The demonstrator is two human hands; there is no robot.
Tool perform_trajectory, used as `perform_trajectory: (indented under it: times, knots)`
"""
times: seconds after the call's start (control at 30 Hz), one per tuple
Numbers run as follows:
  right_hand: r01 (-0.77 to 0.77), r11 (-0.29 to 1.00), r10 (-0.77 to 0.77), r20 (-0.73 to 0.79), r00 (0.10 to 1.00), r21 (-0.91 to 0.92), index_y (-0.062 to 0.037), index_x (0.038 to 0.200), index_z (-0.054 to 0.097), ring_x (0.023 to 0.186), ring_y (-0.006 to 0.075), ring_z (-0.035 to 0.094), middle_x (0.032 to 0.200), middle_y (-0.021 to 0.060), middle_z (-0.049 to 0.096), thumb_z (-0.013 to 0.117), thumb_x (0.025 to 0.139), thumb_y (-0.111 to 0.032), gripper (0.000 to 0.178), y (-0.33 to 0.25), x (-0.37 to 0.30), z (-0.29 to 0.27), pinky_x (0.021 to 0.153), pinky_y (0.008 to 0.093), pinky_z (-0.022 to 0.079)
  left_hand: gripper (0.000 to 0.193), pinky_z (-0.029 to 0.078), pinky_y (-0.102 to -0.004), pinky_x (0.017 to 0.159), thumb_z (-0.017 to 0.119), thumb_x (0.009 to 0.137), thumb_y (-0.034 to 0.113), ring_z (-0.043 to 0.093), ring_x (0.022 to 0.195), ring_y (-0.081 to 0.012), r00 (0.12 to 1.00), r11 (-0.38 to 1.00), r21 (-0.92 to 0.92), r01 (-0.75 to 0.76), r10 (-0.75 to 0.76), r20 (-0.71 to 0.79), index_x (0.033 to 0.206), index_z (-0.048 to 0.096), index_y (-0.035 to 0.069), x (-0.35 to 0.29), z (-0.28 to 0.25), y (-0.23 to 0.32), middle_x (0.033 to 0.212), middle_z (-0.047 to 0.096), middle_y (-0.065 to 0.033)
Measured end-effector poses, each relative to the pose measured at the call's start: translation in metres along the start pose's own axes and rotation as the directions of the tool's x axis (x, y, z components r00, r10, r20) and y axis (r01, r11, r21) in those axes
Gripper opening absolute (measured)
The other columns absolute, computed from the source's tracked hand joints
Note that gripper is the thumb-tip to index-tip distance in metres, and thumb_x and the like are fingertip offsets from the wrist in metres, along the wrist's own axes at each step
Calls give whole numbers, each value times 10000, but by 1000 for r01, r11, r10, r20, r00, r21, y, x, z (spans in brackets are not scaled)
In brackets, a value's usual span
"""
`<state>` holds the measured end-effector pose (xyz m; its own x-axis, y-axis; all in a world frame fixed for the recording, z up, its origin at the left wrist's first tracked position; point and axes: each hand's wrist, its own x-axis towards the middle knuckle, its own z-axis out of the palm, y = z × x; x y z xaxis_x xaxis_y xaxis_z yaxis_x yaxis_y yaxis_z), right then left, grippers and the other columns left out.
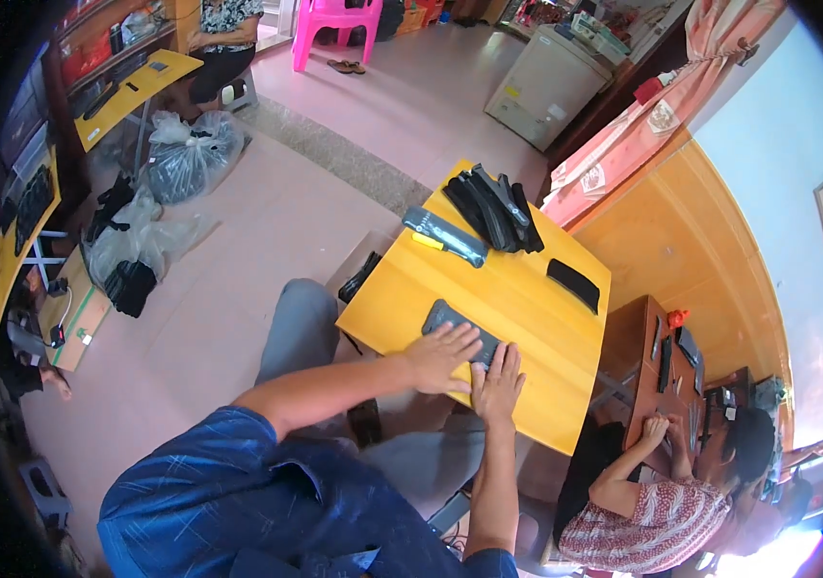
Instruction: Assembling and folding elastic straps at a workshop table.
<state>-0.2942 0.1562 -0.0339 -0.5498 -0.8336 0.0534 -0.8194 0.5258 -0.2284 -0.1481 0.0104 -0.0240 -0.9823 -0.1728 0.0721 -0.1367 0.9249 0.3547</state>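
Observation:
A flat, dark grey oblong piece [443, 314], perhaps folded cloth, lies on the yellow table [536, 323] in front of me. My left hand [442, 357] rests on it with the fingers stretched out flat. Beside it, my right hand [499, 385] also lies flat, its fingertips on the piece's near right end. Both palms cover part of the piece, and I hold nothing in either hand. Farther off is a dark item in a clear sleeve [445, 236], with a yellow strip [428, 242] at its edge. A black oblong piece [573, 285] lies near the table's right side.
A pile of black pieces [495, 209] sits at the table's far corner. To the right, another person [644, 511] works at a brown table [635, 400]. Stuffed clear plastic bags [195, 159] stand on the floor at left, near other yellow tables [142, 91].

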Motion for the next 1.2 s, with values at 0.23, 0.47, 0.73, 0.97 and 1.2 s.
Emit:
perform_trajectory:
  times: [0.23, 0.47, 0.73, 0.97, 1.2]
  knots:
    - [-75, 995, 78, 35, 996, -73, -32, 1622, 207, 1566, 411, 139, 1689, 242, 153, 423, 1021, -620, 868, -9, -2, -14, 1200, 685, 150, 965, 128, -581, 1248, 515, 938, 687, 158, 1576, -346, 995, 992, 79, 100, -98, -28, 1606, 279, 33, -49, -29, -54, 1688, 225, -177]
    - [13, 992, -28, -123, 992, -124, -60, 1621, 240, 1572, 392, 141, 1692, 219, 169, 483, 1019, -557, 817, -20, -12, -10, 1215, 661, 137, 922, 154, -584, 1241, 571, 943, 611, 183, 1565, -364, 989, 992, 101, 71, -57, -135, 1596, 290, 24, -62, -39, -31, 1680, 239, -176]
    - [208, 977, -206, 39, 978, -53, -69, 1609, 287, 1567, 344, 196, 1696, 162, 210, 496, 1007, -557, 803, -20, -34, -14, 1237, 595, 170, 865, 166, -566, 1249, 575, 967, 559, 155, 1579, -334, 999, 1000, 25, -19, 20, -48, 1571, 327, -9, -64, -16, -26, 1681, 240, -177]
    - [20, 998, -24, -58, 998, -53, -28, 1602, 267, 1562, 328, 208, 1680, 169, 247, 456, 1017, -589, 832, 18, -52, -15, 1232, 599, 188, 654, 497, -507, 971, 665, 918, 481, 596, 1213, -409, 913, 919, -211, 332, -370, -172, 1317, 561, -27, -49, -61, -23, 1361, 571, -259]
    - [-29, 999, 24, -113, 993, -40, 3, 1586, 282, 1548, 362, 229, 1663, 202, 268, 469, 1019, -571, 829, 15, -52, -10, 1235, 587, 186, 570, 558, -502, 857, 696, 883, 498, 705, 1004, -399, 824, 807, -174, 564, -565, 49, 1115, 699, -23, -12, -62, -31, 1042, 729, -246]
